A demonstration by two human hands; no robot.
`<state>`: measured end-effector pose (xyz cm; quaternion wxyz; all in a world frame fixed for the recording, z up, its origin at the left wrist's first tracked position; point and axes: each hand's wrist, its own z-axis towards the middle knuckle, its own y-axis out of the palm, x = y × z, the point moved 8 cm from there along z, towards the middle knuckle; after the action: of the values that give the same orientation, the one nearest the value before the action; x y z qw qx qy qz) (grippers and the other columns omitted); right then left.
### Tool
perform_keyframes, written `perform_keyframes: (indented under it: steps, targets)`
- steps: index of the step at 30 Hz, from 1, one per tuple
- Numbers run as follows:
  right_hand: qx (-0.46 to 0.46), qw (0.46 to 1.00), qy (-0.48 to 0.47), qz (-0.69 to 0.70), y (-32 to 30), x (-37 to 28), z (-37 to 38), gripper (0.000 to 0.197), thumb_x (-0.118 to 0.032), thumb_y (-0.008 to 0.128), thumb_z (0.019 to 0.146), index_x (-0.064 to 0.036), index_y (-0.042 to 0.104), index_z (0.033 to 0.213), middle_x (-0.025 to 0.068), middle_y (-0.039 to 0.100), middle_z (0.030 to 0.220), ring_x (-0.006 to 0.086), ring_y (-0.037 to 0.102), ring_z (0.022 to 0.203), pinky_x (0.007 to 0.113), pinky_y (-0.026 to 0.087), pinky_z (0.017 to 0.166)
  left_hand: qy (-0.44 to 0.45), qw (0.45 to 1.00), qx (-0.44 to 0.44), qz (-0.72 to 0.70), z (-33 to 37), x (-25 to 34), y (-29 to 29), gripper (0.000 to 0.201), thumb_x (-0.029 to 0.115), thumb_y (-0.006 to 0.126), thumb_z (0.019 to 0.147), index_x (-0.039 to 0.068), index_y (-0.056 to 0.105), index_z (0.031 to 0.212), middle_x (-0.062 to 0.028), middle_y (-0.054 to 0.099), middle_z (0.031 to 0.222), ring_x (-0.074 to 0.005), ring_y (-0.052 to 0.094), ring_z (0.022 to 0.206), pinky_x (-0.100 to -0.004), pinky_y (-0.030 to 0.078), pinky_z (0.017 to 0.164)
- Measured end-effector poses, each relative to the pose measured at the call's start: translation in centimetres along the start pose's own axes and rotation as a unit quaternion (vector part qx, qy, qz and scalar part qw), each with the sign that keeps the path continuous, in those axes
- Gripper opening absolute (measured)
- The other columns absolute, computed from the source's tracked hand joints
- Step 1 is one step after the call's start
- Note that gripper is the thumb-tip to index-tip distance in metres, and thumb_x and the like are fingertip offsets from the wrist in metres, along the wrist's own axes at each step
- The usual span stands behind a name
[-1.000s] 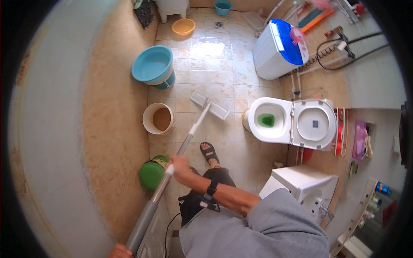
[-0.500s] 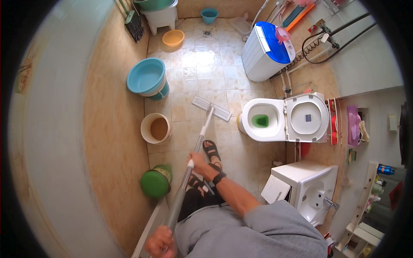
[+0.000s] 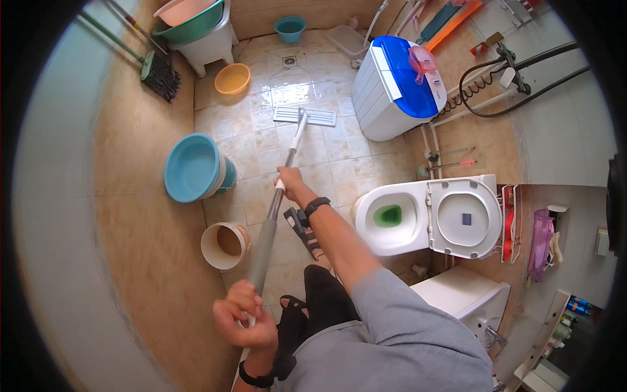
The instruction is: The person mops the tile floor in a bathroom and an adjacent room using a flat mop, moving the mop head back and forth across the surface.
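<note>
Both my hands hold one flat mop (image 3: 264, 245) with a long grey and white pole. My left hand (image 3: 247, 317) is wrapped round the pole's upper end, close to my body. Lower down the pole, my right hand (image 3: 289, 185) grips it near a white collar. The wide, flat mop head (image 3: 320, 117) rests on the tiled floor (image 3: 261, 163) between the washing machine and the orange basin, just short of the floor drain (image 3: 289, 61). What is under the mop head is hidden.
Along the left wall stand a blue basin (image 3: 189, 166) on a bucket, a white bucket (image 3: 219, 246) and a broom (image 3: 160, 75). An orange basin (image 3: 232, 79) and teal basin (image 3: 290, 29) lie farther back. On the right are the washing machine (image 3: 385, 98), open toilet (image 3: 398, 225) and sink (image 3: 486, 304).
The mop has gone forward, away from the toilet's side toward the drain, and its head has turned more crosswise. I have stepped forward. Both hands keep their grip on the pole.
</note>
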<state>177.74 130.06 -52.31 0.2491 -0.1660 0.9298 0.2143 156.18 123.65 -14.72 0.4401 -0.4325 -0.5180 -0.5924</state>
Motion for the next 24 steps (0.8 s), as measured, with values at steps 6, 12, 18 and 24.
perform_keyframes:
  steps: [6,12,18,24]
  targets:
    - [0.031,0.996,-0.032,0.072,2.4,-2.4,-3.8,0.019,-0.018,0.046,0.078,0.0006,0.046,0.075,0.0094,0.049,0.056,0.0206,0.05,0.045,0.035,0.041,0.039,0.024,0.996,-0.065,0.05,4.1,4.5,1.5,0.031,0.022,0.03,0.093,0.013,0.024,0.063,-0.0008,0.029,0.049,-0.0143,0.032,0.051,-0.0334,0.038,0.072]
    - [0.077,0.995,0.008,0.071,-0.1,-2.8,-16.1,0.015,-0.011,0.049,0.075,0.0039,0.047,0.074,0.0113,0.048,0.057,0.0199,0.05,0.047,0.033,0.038,0.039,0.173,0.957,-0.233,-0.011,3.0,14.8,2.8,0.026,0.014,0.057,0.08,0.01,0.036,0.066,-0.0058,0.04,0.053,-0.0182,0.041,0.051,-0.0362,0.042,0.053]
    - [0.09,0.994,0.013,0.067,-6.1,-3.2,-20.3,0.012,-0.007,0.048,0.073,0.0027,0.049,0.066,0.0112,0.05,0.055,0.0216,0.051,0.045,0.033,0.039,0.038,0.141,0.854,-0.5,-0.044,2.8,17.0,8.9,0.025,0.011,0.063,0.071,0.008,0.039,0.069,-0.0064,0.046,0.063,-0.0198,0.045,0.055,-0.0387,0.045,0.056]
    - [0.144,0.974,0.061,0.164,-12.8,-3.2,-18.9,0.005,-0.001,0.048,0.072,0.003,0.046,0.071,0.0119,0.046,0.057,0.0226,0.049,0.046,0.035,0.041,0.039,0.024,0.808,-0.581,-0.095,0.9,9.3,14.2,0.015,0.0,0.054,0.067,0.007,0.041,0.062,-0.0041,0.05,0.054,-0.0194,0.047,0.044,-0.0327,0.044,0.045]
